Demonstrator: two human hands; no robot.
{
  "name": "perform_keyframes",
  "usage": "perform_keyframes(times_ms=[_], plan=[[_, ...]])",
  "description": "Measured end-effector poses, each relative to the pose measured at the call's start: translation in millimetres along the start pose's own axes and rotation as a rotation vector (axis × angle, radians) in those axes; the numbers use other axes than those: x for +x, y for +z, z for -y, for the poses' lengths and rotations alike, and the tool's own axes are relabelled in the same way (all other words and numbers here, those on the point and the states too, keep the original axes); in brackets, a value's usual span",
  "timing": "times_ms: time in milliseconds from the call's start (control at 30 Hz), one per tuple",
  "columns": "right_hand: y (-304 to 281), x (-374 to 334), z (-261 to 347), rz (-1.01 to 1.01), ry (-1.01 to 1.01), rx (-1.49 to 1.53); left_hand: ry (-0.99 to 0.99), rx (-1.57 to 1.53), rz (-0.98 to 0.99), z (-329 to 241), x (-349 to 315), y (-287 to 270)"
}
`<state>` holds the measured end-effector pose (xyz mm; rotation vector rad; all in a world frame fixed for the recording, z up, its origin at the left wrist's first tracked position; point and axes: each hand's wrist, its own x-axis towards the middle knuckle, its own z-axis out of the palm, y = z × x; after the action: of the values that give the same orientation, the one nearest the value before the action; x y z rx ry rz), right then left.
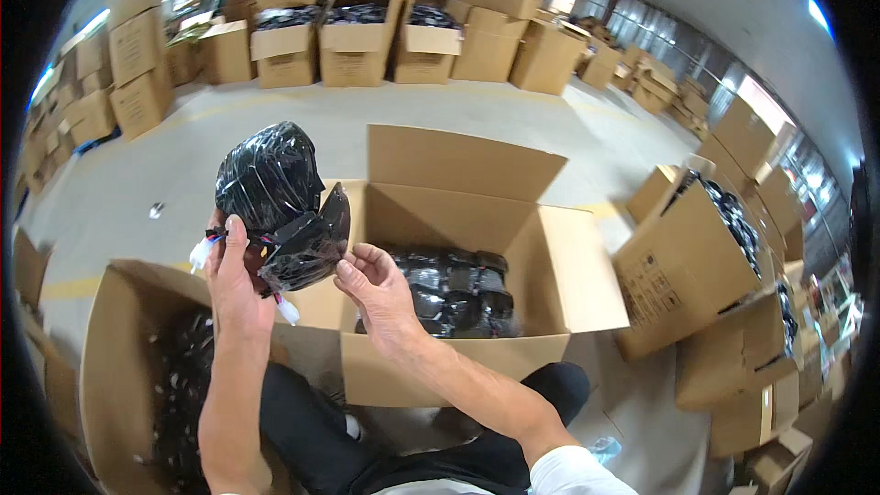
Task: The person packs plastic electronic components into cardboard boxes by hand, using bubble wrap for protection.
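In my left hand is a rounded black part wrapped in shiny clear film, raised above the boxes. A smaller, curved black piece, with film on it too, hangs against its lower right side. Thin coloured wires run out by my left fingers, ending in a white connector and another white connector lower down. The thumb and fingertips of my right hand pinch the film-covered edge of the smaller piece. My left fingers are partly hidden behind the parts.
An open carton in front of me holds rows of black wrapped parts. Left of my legs, another open carton contains dark items. Cartons crowd the right, one tilted; more filled cartons line the back.
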<state>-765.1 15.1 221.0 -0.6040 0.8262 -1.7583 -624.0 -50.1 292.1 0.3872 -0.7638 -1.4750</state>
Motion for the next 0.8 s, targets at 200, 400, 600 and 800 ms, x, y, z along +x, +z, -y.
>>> perform_keyframes(times_ms=[200,400,600,800], plan=[[-53.2,3.1,50.8,0.113,-0.004,0.150,-0.141,-0.177,0.059,67.1,1.9,35.5],[-67.4,13.9,125.4,0.021,-0.254,-0.334,-0.435,-0.196,-0.038,104.0,26.2,50.5],[-95.7,27.1,195.0,0.038,-0.370,-0.319,-0.279,-0.182,-0.135,103.0,52.4,39.1],[-229.8,71.5,170.5,0.044,0.022,-1.460,-0.248,-0.024,-0.141,114.9,64.7,-8.4]])
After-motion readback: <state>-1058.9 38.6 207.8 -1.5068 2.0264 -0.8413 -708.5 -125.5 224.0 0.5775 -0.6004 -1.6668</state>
